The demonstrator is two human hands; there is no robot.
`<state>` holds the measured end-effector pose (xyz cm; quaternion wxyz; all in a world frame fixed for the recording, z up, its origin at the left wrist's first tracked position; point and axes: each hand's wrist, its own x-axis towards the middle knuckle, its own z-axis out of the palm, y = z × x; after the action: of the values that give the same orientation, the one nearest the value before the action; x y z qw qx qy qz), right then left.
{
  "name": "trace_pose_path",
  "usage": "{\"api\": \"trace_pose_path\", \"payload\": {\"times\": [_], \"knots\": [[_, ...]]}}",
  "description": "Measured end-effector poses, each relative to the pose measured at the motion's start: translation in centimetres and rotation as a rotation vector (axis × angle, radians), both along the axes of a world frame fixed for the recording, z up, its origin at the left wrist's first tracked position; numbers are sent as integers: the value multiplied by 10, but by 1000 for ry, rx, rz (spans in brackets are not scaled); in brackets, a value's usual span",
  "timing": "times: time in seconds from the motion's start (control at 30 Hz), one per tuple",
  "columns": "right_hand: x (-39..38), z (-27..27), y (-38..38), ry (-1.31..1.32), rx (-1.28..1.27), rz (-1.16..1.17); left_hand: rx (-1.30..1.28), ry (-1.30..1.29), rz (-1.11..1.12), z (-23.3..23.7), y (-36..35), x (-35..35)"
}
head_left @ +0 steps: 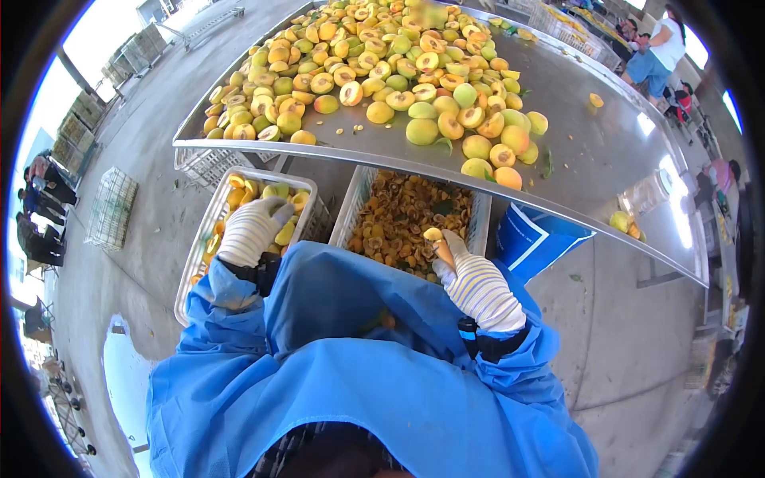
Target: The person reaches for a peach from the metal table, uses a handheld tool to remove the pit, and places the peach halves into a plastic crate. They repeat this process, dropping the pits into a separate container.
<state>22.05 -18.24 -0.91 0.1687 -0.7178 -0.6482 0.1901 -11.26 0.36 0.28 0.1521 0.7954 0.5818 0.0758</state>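
Observation:
My left hand (249, 231), in a striped knit glove, is over a white crate (185, 275) of halved yellow peaches (284, 233). Its visible fingers are slightly apart, with nothing seen in them. My right hand (482, 291), gloved alike, closes around a short tan tool (444, 253) that looks wooden and has a yellowish end. That hand is at the right side of a second crate (344, 217), filled with brown pits and scraps (410, 219). Above both crates, a heap of whole and halved peaches (382, 80) lies on a metal table (586, 151).
The table's front edge (358, 159) runs just beyond my hands. A blue bucket-like container (535, 239) stands under it at right. An empty-looking wire crate (111, 207) sits on the floor at left. A person (665, 48) stands at the far right, others farther off.

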Motion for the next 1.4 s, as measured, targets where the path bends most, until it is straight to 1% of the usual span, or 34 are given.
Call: {"api": "trace_pose_path", "payload": {"times": [0.03,0.1,0.17,0.2,0.23,0.27,0.3,0.33,0.37,0.4,0.43,0.47,0.5,0.53,0.57,0.6,0.67,0.7,0.77,0.8,0.87,0.9,0.97,1.0,1.07,1.1,1.17,1.2,1.23,1.27,1.3,1.37,1.4], "knots": [[-2,8,-1,6,-98,-10,85,105,51,-5,-2,-13],[-2,8,0,8,-77,27,263,242,-1,-5,4,-22],[-3,8,2,-2,-65,59,287,52,-128,-3,21,-2],[-1,4,2,-27,-35,87,299,-47,-191,1,32,18],[0,-3,3,-54,-2,113,203,-155,-261,11,38,48],[1,-9,4,-81,31,138,201,-157,-344,17,46,76],[1,-12,4,-54,40,115,216,-124,-407,25,53,106],[1,-15,5,-29,51,92,326,-165,-539,14,72,133],[0,-15,6,-8,64,71,288,-183,-573,11,86,165],[-3,-12,8,45,23,-13,255,-204,-603,11,96,198],[-3,-11,6,53,-7,-40,340,-138,-629,15,103,231],[-3,-10,5,52,-24,-52,447,-92,-615,17,104,254],[-1,-9,7,45,-30,-57,459,150,-530,11,115,283],[2,-15,8,34,-35,-32,389,241,-420,12,115,301],[7,-21,9,24,-48,-10,270,271,-281,8,115,319],[8,-14,8,19,-50,6,214,289,-271,8,114,327],[9,-8,7,42,-62,29,264,275,-203,-26,132,353],[12,-9,7,45,-48,33,172,318,-280,1,119,350],[11,-12,6,71,-32,40,221,232,-370,13,108,343],[11,-8,6,81,-59,49,182,135,-419,8,111,340],[11,-19,7,153,24,16,103,-63,-526,-8,120,337],[11,-23,8,189,69,-1,89,-168,-502,-8,118,330],[9,-15,9,177,127,-24,47,-378,-454,-9,109,311],[7,-11,8,172,150,-38,-73,-464,-407,-4,108,302],[7,-12,8,307,224,-56,-487,-1089,-286,-13,98,280],[6,-12,8,375,259,-64,-812,-1501,-181,-8,82,265],[-1,1,8,593,300,-81,-986,-1672,-111,9,50,233],[-5,5,7,708,306,-101,-1082,-1805,-129,-2,43,223],[-6,-3,11,697,396,-92,-1080,-1808,-142,-16,36,214],[-11,4,10,756,386,-117,-1062,-1843,-80,-5,13,207],[-16,5,13,642,517,-93,-1069,-1866,16,1,-19,197],[-18,3,15,688,450,-115,-1096,-1880,14,-1,-36,193],[-20,5,14,632,431,-120,-1103,-1892,5,-4,-42,192]]}}
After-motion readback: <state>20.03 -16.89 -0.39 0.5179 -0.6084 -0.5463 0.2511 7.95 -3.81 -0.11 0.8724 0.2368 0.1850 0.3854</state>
